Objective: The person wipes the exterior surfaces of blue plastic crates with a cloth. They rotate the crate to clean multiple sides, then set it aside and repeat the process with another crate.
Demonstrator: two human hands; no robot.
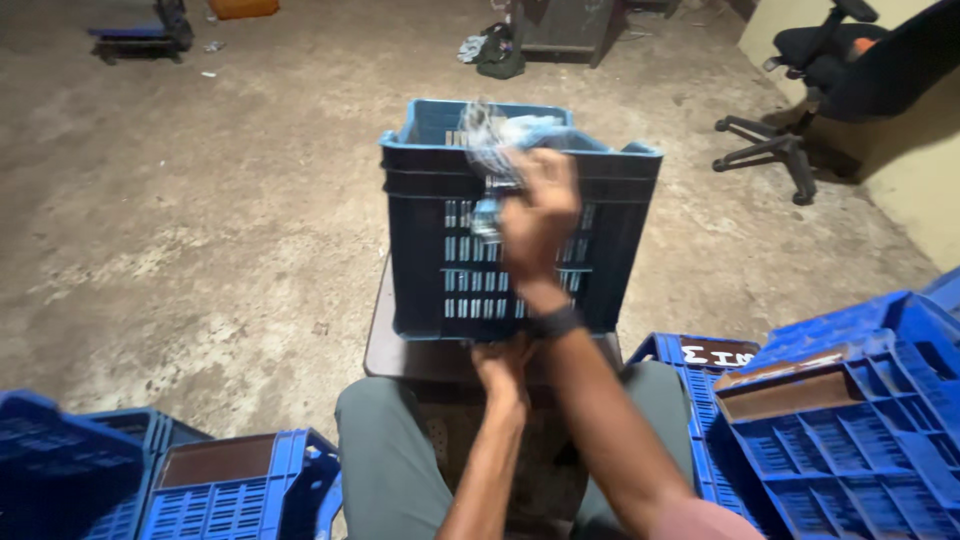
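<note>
Head view: right hand grips a cloth against the crate wall, wiping underway; left hand steadies its base, grip unclear.

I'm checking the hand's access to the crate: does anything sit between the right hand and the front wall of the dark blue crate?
Only the crumpled cloth: the right hand presses it against the front wall and rim of the dark blue crate. Nothing else visible lies between them. The left hand grips the crate's bottom edge, below the right hand.
</note>
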